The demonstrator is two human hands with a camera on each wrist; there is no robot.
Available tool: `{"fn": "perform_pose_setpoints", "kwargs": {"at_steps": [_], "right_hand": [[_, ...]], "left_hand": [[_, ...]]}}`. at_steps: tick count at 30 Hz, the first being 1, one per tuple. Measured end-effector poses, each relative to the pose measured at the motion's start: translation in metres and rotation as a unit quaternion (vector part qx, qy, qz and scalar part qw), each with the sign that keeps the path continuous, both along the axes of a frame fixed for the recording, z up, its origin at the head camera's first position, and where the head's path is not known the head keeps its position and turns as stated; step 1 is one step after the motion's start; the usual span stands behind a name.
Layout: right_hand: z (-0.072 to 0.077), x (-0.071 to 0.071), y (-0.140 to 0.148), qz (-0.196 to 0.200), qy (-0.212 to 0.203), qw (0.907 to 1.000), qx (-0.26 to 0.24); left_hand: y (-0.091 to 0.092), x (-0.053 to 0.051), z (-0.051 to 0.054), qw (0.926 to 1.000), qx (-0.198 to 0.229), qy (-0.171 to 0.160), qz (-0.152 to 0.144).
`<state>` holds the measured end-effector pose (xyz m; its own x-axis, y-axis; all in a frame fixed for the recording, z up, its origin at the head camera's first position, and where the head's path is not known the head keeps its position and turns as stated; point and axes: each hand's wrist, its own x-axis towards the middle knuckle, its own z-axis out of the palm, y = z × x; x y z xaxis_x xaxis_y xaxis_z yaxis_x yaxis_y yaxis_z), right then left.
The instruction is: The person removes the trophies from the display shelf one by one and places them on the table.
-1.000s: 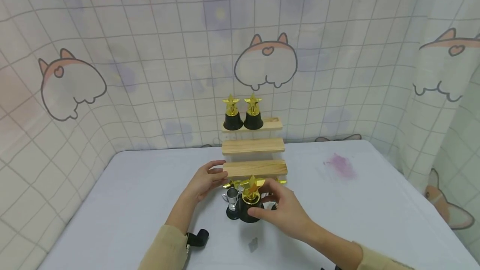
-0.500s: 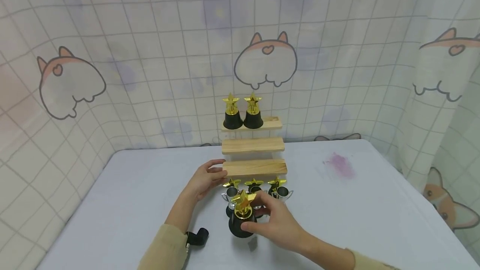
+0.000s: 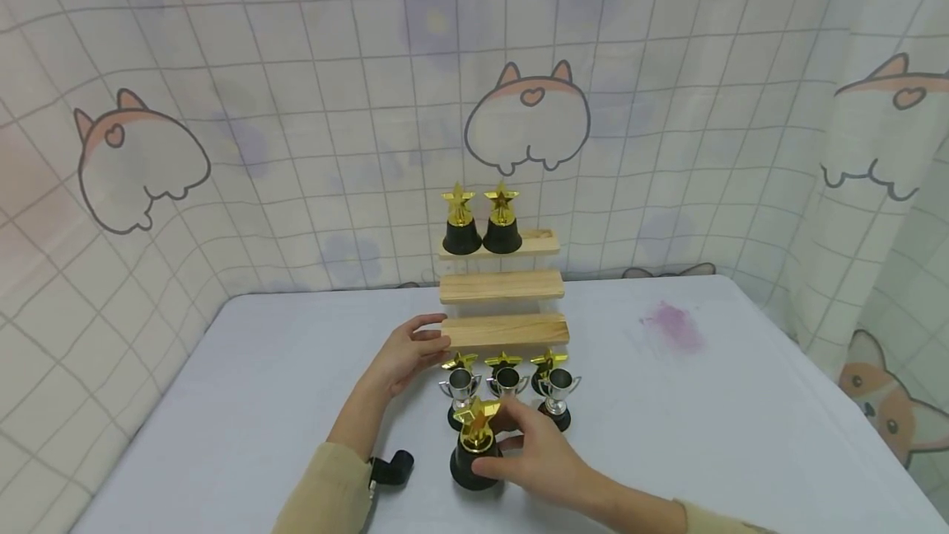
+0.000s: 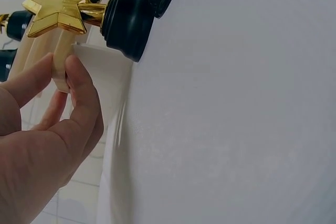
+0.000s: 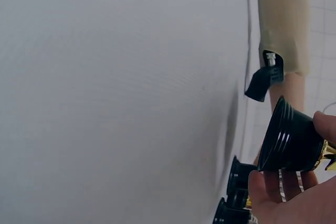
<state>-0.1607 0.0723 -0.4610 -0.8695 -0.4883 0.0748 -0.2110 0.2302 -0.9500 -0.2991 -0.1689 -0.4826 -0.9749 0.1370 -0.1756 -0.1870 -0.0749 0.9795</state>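
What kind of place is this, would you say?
Probably an indoor staging booth: patterned cloth hangs behind and beside a white table, which has small wooden shelves and trophies.

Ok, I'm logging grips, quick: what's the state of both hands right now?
Left hand: pinching the end of the lowest wooden shelf.
Right hand: holding the nearest gold-star trophy.

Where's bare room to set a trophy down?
Middle plank; bottom plank, beyond the left hand gripping its end; top plank, right of its two trophies; table, right of the silver cups. Crowded: between bottom plank and held trophy, with stars and cups.
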Motion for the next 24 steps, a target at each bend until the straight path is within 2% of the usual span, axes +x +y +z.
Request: {"fn": "perform_pose_setpoints", "kwargs": {"at_steps": [12,18,24], "right_hand": [[-0.011,-0.007,-0.007,0.0,-0.032,0.9993,0.02],[-0.015,-0.007,-0.012,-0.006,-0.017,0.9994,0.028],[-0.016,-0.009,-0.018,-0.012,0.01,0.9986,0.05]], "left_hand": [[0.0,0.0,-0.002,1.0,-0.001,0.006,0.0],[0.0,0.003,0.0,1.0,-0.003,0.006,0.003],[0.002,0.002,0.001,1.0,-0.005,0.002,0.007]]}}
